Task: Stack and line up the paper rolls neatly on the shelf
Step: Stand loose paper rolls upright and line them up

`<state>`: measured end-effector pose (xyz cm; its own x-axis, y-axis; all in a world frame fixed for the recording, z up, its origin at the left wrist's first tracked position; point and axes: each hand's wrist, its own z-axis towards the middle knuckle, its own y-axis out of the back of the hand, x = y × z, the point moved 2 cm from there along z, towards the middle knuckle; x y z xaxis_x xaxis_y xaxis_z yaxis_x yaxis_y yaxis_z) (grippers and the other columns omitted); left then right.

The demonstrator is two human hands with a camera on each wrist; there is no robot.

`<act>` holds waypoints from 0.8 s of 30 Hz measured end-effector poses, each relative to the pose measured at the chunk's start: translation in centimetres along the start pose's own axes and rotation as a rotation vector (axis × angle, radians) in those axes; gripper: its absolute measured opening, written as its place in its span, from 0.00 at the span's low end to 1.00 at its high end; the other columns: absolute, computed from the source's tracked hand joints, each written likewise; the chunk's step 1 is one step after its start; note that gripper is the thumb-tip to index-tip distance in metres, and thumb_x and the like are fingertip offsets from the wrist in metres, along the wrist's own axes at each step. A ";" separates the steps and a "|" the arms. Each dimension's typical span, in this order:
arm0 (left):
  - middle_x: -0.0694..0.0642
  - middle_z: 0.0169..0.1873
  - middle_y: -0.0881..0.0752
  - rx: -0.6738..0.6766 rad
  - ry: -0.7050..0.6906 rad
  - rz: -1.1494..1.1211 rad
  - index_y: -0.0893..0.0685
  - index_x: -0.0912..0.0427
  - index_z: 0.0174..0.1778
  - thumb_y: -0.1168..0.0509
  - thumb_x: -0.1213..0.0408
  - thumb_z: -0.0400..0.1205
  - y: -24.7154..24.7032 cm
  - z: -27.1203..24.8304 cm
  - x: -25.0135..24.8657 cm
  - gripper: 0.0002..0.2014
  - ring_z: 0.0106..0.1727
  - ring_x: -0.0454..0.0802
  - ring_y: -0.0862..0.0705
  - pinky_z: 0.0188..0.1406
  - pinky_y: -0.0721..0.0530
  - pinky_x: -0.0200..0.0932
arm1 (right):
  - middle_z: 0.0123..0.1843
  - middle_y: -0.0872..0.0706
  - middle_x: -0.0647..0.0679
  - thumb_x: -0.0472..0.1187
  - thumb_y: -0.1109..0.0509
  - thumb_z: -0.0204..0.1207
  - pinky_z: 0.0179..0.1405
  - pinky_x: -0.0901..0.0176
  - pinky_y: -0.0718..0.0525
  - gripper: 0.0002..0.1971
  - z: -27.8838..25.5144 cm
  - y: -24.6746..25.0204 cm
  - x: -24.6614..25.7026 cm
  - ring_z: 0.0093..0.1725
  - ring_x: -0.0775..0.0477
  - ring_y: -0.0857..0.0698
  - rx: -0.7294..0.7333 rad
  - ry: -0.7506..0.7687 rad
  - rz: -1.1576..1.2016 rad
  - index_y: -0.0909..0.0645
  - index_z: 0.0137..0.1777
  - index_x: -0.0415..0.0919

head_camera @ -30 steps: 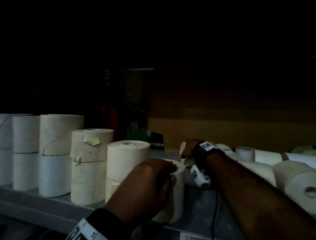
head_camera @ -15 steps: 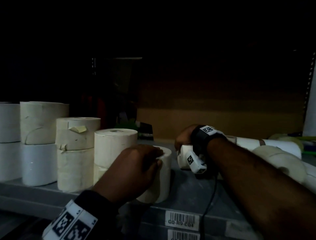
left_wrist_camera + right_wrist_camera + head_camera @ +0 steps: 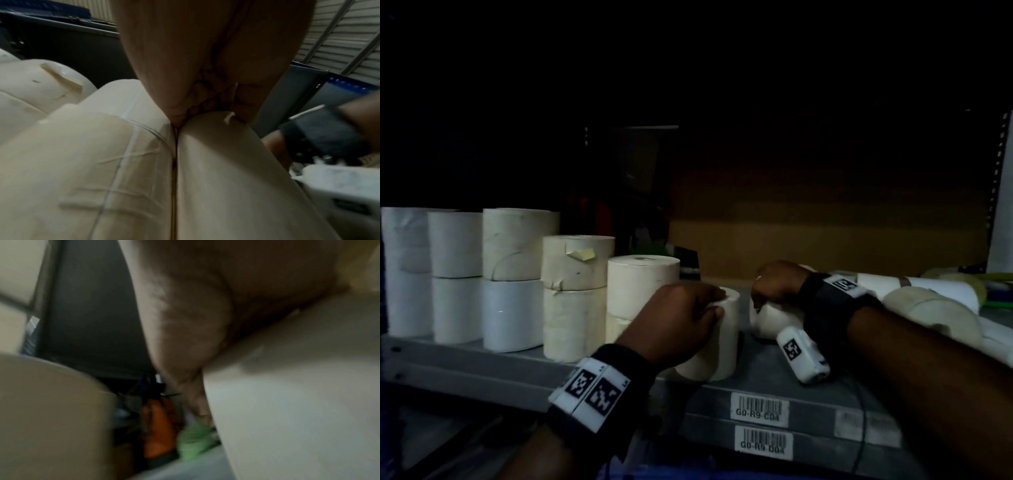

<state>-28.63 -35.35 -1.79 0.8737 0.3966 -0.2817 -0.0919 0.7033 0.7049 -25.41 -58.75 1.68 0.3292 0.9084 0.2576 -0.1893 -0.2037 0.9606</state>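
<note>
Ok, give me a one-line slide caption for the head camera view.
Left hand holds an upright paper roll on the shelf; right hand grips a lying roll.

Dim storeroom: grey metal shelf (image 3: 482, 363) before a brown cardboard backing (image 3: 825, 246).

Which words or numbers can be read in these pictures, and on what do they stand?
"G0-R9-C04": upper barcode label on the shelf edge.
"G0-R9-D04": lower barcode label; blurred, less sure.
Label to the right: too faded to read.
Wristband tags: patterns only, no text.
Rolls: no print visible.
</note>
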 end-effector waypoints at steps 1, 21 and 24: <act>0.48 0.64 0.14 -0.001 0.002 -0.005 0.16 0.51 0.67 0.34 0.59 0.83 0.1 0.0 0.0 0.16 0.63 0.41 0.18 0.54 0.31 0.22 | 0.44 0.10 0.46 0.45 0.20 0.64 0.36 0.59 0.18 0.08 -1.0 0.3 0.0 0.39 0.47 0.15 -0.040 0.005 0.092 0.11 0.40 0.43; 0.49 0.62 0.16 -0.079 -0.270 0.001 0.15 0.54 0.61 0.32 0.51 0.78 -5.0 -4.7 -3.3 0.18 0.54 0.47 0.14 0.48 0.12 0.46 | 0.60 0.10 0.33 0.34 0.35 0.83 0.64 0.41 0.17 0.13 -11.8 -2.5 -4.7 0.59 0.36 0.11 0.024 0.015 1.225 0.18 0.65 0.35; 0.49 0.65 0.21 -0.095 -0.160 -0.018 0.18 0.54 0.64 0.25 0.51 0.74 -5.9 -5.6 -3.0 0.24 0.48 0.46 0.15 0.43 0.15 0.38 | 0.57 0.10 0.33 0.35 0.37 0.85 0.57 0.47 0.15 0.12 -11.4 -3.3 -4.7 0.52 0.40 0.11 -0.077 -0.021 1.239 0.18 0.64 0.33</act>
<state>-33.35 -37.43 -8.75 0.9397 0.2900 -0.1812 -0.1139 0.7651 0.6338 -36.88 -58.21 -3.89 -0.0958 0.1127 0.9890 -0.4365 -0.8977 0.0600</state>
